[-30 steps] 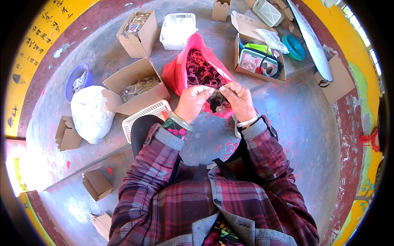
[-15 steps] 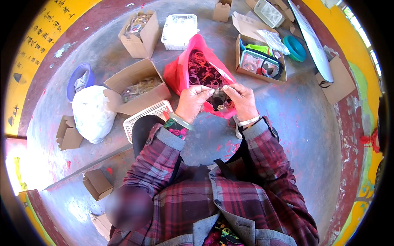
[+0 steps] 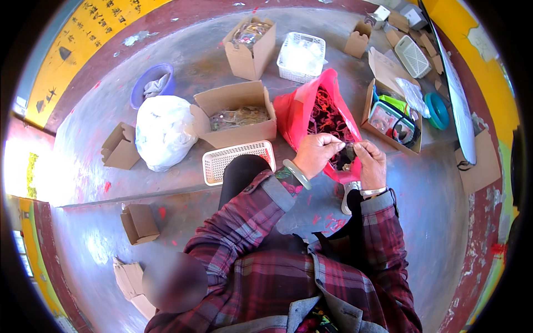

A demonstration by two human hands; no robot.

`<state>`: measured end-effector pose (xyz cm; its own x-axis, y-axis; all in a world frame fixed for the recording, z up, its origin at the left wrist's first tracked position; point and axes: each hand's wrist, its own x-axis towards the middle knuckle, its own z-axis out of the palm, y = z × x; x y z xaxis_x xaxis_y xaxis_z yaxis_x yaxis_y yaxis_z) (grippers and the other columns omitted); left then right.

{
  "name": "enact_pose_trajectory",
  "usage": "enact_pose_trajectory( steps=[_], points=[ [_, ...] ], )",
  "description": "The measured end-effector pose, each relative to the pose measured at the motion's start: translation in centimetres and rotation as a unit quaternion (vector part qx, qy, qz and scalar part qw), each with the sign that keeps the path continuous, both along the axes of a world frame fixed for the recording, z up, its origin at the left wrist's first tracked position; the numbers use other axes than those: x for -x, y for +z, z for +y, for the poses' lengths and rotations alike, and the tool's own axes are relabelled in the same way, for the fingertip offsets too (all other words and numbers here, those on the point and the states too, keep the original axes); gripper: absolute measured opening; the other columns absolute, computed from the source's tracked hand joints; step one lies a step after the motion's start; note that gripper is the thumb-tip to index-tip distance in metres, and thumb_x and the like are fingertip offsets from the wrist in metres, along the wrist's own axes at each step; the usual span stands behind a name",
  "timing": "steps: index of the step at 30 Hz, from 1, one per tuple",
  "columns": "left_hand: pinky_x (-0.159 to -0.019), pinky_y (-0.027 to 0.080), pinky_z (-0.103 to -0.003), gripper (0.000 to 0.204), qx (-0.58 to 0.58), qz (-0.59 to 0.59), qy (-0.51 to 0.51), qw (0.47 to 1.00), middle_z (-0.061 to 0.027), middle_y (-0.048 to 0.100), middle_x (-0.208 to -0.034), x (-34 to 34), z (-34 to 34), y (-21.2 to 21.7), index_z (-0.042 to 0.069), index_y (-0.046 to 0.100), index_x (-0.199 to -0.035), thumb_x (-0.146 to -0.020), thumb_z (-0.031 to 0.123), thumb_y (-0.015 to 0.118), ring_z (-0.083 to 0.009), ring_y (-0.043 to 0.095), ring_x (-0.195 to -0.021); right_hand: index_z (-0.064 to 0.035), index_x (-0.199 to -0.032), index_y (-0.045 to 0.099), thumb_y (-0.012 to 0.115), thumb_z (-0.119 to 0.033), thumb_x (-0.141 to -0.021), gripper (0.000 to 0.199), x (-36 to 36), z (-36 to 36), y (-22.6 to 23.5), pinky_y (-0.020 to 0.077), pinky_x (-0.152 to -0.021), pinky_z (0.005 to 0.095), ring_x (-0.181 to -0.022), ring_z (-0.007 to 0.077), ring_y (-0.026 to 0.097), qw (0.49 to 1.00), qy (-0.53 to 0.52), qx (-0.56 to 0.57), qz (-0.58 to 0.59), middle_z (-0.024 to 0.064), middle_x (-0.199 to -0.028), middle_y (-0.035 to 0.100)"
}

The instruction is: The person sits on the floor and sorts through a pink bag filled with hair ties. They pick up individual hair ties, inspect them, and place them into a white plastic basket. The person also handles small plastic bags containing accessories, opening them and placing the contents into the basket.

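Note:
My left hand (image 3: pixel 317 156) and my right hand (image 3: pixel 372 165) are close together over the near edge of a red bag (image 3: pixel 293 111). Thumb and forefinger are pinched on each, at a small thin thing between the fingertips, too small to make out. Inside the gaping bag lies a tangle of dark and reddish loops (image 3: pixel 327 114), like elastic bands. Just below my fingertips, a dark bit with a pale part (image 3: pixel 345 161) shows at the bag's mouth; whether it hangs from my fingers I cannot tell.
Left of the bag are a carton of wrapped small goods (image 3: pixel 236 139), a cream basket (image 3: pixel 210 169), a stuffed white plastic bag (image 3: pixel 166 136) and a purple basin (image 3: pixel 136 100). A white basket (image 3: pixel 300 73) stands behind. At right are a filled carton (image 3: pixel 391 136) and teal basin (image 3: pixel 437 111).
My view has swung left, so the bag, boxes and both hands now appear farther right in the picture. Both hands still pinch close together over the bag's near edge.

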<state>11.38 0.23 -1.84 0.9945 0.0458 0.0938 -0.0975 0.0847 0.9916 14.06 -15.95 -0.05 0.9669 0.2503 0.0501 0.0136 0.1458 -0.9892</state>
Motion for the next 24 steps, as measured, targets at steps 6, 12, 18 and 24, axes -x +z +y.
enact_pose_trajectory(
  steps=[6, 12, 18, 24],
  points=[
    [-0.065, 0.046, -0.024, 0.016, -0.149, -0.044, 0.04, 0.987, -0.0051, 0.065, -0.075, 1.2, 1.5, 2.5, -0.002, 0.066, -0.09, -0.084, 0.012, 0.061, -0.0079, 0.058, -0.07, 0.0026, -0.085, 0.063, 0.052, -0.009, -0.088, 0.016, 0.0, 0.4, 0.0, 0.0407, -0.068, 0.0211, -0.073, 0.0061, 0.051, 0.999, 0.023, -0.004, -0.032, 0.0, -0.079, 0.059],
    [-0.064, 0.046, -0.024, 0.017, -0.018, 0.006, 0.166, 0.986, -0.0007, 0.066, -0.079, 2.5, 8.0, 4.9, -0.001, 0.067, -0.09, -0.084, 0.014, 0.061, -0.0066, 0.056, -0.07, 0.0014, -0.091, 0.064, 0.054, -0.021, -0.089, 0.024, -1.3, -0.6, -0.7, 0.0384, -0.064, 0.023, -0.066, 0.0087, 0.05, 0.999, -0.018, -0.031, 0.005, 0.0012, -0.074, 0.058],
    [-0.062, 0.045, -0.025, 0.02, -0.24, -0.019, 0.338, 0.91, -0.005, 0.067, -0.082, 2.3, 19.7, 4.6, 0.001, 0.067, -0.094, -0.085, 0.017, 0.058, -0.0107, 0.057, -0.066, 0.0022, -0.085, 0.066, 0.056, -0.022, -0.088, 0.027, -0.7, 0.8, -0.4, 0.0367, -0.06, 0.0222, -0.064, 0.0081, 0.05, 0.998, 0.028, 0.039, 0.03, 0.0018, -0.067, 0.057],
    [-0.068, 0.046, -0.037, 0.018, -0.556, -0.114, 0.199, 0.799, -0.012, 0.063, -0.084, -0.5, 28.1, 0.1, 0.005, 0.067, -0.086, -0.081, 0.016, 0.054, -0.0299, 0.058, -0.074, 0.0004, -0.082, 0.066, 0.056, -0.022, -0.088, 0.025, -0.9, 1.2, -0.8, 0.0376, -0.059, 0.0233, -0.062, 0.0085, 0.05, 0.995, 0.044, 0.063, 0.059, 0.0013, -0.067, 0.057]
  ],
)
